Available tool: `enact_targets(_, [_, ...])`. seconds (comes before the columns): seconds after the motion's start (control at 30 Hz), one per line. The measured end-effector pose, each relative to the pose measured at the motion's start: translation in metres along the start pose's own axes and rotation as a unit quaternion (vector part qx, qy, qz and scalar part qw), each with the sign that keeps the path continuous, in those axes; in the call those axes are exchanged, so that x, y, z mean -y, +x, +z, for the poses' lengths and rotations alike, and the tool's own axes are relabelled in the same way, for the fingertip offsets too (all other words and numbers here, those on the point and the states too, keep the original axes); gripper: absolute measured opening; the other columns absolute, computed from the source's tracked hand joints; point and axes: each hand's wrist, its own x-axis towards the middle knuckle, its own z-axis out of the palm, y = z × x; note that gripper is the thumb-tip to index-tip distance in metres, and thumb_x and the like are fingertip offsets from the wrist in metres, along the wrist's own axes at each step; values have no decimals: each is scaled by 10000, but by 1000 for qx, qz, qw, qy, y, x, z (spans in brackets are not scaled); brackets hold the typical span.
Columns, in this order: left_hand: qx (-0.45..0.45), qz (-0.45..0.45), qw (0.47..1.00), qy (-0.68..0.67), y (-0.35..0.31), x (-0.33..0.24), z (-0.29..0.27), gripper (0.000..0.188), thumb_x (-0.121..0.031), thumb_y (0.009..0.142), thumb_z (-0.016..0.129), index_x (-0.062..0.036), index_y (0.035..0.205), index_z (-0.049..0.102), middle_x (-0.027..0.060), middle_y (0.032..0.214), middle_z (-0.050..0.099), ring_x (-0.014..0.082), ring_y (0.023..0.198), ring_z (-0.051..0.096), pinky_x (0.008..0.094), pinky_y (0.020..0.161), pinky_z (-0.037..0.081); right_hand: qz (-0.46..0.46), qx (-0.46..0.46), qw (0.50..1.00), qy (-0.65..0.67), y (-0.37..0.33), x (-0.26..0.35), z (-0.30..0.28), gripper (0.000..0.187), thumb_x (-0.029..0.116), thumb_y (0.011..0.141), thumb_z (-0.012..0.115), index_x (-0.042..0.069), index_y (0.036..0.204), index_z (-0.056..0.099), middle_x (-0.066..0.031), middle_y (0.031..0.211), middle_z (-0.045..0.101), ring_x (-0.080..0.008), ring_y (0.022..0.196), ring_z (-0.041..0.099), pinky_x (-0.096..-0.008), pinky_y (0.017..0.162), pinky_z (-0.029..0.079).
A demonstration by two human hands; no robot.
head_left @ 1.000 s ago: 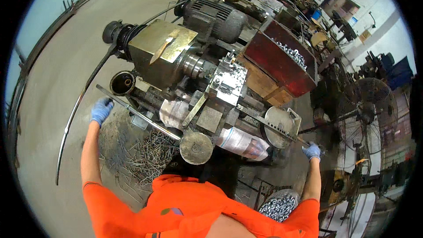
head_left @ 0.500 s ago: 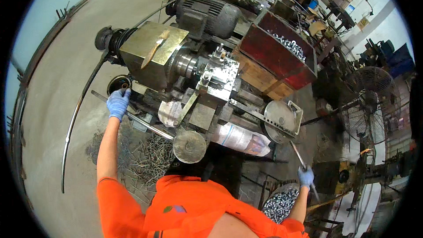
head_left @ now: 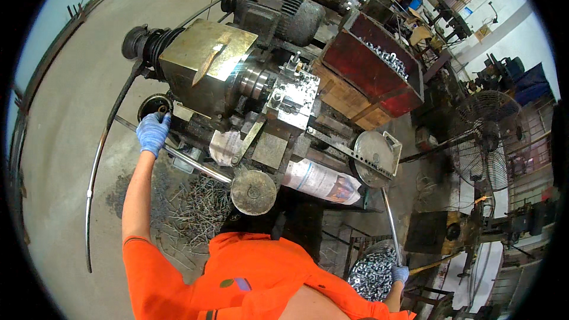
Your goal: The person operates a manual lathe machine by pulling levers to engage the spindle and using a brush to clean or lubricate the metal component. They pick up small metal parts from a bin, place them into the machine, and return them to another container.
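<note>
My left hand (head_left: 153,134), in a blue glove, is at the near edge of a round dark cup (head_left: 155,104) beside the machine. Its fingers are bent together; what they hold, if anything, is hidden. A long metal rod (head_left: 198,166) runs beneath that hand to a round metal disc (head_left: 253,192). My right hand (head_left: 400,274), also gloved, is closed round the lower end of a shiny lever (head_left: 391,222) that slopes down from a wheel (head_left: 374,153). The machine's bright chuck (head_left: 253,83) and metal tool block (head_left: 292,96) lie between my hands.
A red bin (head_left: 376,62) of small metal parts stands behind the block. More parts fill a basket (head_left: 372,272) by my right hand. Metal shavings (head_left: 201,210) lie on the floor. A caged fan (head_left: 487,139) stands at right; a motor (head_left: 277,13) sits behind.
My right hand has swung down and toward me, bringing the lever to a steeper slant beside the basket. My left hand stays by the dark cup. The whole view has shifted slightly.
</note>
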Motion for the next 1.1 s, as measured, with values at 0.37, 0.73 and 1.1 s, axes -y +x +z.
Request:
enact_targets(0.37, [0, 0, 1000, 8, -3, -3, -9, 348, -423, 821, 563, -106, 885, 690, 144, 835, 655, 319, 801, 624, 421, 717, 485, 4, 0, 1000, -2, -19, 12, -10, 448, 297, 614, 673, -58, 884, 629, -285, 935, 616, -395, 930, 600, -428, 816, 475])
enact_targets(0.73, [-5, 10, 1000, 15, -2, -2, -3, 358, -430, 830, 550, -107, 902, 684, 148, 865, 654, 326, 828, 620, 429, 733, 480, 6, 15, 1000, -4, -18, 5, -6, 439, 307, 640, 646, -42, 907, 642, -285, 940, 612, -399, 927, 600, -434, 806, 477])
enact_targets(1.1, [-11, 8, 1000, 8, -2, 0, 1, 356, -432, 821, 567, -112, 918, 691, 145, 884, 655, 317, 843, 621, 416, 741, 481, -4, -15, 1000, 18, -28, 8, -9, 459, 365, 635, 674, -34, 860, 658, -277, 896, 620, -383, 902, 614, -422, 794, 486])
